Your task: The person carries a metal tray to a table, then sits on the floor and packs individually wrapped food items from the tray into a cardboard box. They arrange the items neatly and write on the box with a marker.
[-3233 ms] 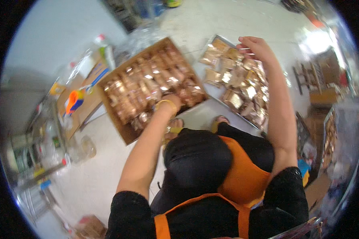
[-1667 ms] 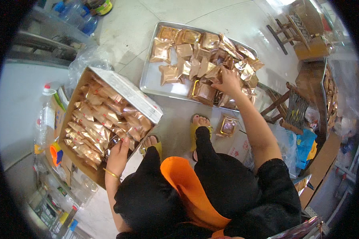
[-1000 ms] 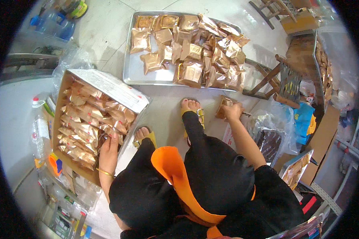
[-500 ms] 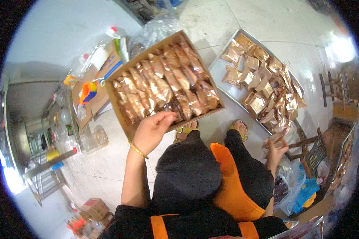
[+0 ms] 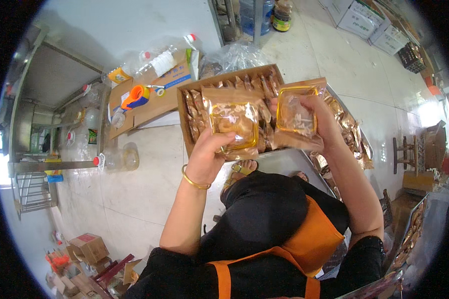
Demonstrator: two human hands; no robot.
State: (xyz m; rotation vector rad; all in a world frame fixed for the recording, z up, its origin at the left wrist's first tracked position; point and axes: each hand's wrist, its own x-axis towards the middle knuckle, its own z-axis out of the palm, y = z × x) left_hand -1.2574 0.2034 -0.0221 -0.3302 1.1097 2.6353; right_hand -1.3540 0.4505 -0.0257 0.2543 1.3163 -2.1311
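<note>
My left hand grips a brown-gold packet with a clear, yellow-edged window, its thumb lying across the front. Inside the window a pale brownish content shows faintly. A similar packet is held in my right hand, whose fingers are partly behind it and over its top. Both packets are raised side by side above a cardboard box, in which rows of the same packets stand on edge. Behind my right forearm, more packets lie heaped on the metal tray, largely hidden.
Left of the box lie flattened cardboard, an orange tape dispenser and clear plastic bottles. A clear plastic bag sits behind the box. White cartons stand far right, with a wooden stool nearer.
My left hand has lifted from the box with a packet. My right hand has come from the lower right, up beside it, with a packet. The view has shifted, so the box appears farther right.
</note>
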